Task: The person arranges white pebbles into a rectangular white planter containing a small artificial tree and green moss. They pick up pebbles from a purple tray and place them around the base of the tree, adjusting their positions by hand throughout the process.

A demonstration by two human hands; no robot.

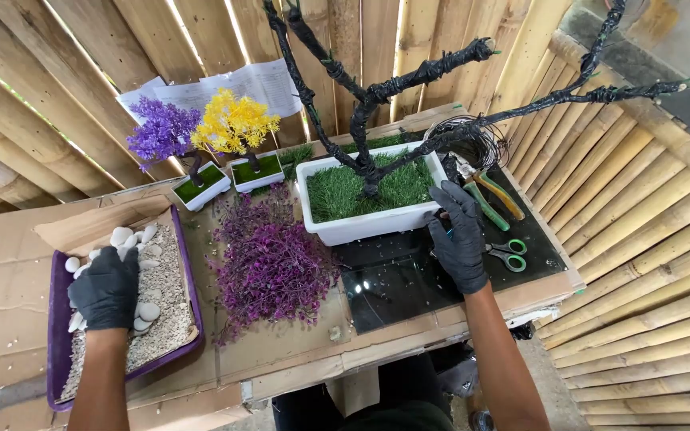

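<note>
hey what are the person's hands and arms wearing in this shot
Both the left hand and the right hand wear black, close-fitting gloves that end at the wrist. They look thin and slightly wrinkled. Below the gloves the forearms are bare: no sleeves, watch or bands show.

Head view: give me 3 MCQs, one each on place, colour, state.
1. Where is the left hand?
A. in the purple tray
B. on the scissors
C. on the yellow tree

2. What colour is the loose foliage pile?
A. yellow
B. purple
C. white

3. How are the branches of the black wire tree?
A. bare
B. covered in leaves
C. lying flat

Answers:
1 A, it rests on pebbles in the purple tray.
2 B, magenta-purple sprigs.
3 A, wrapped black branches carry no foliage.
</note>
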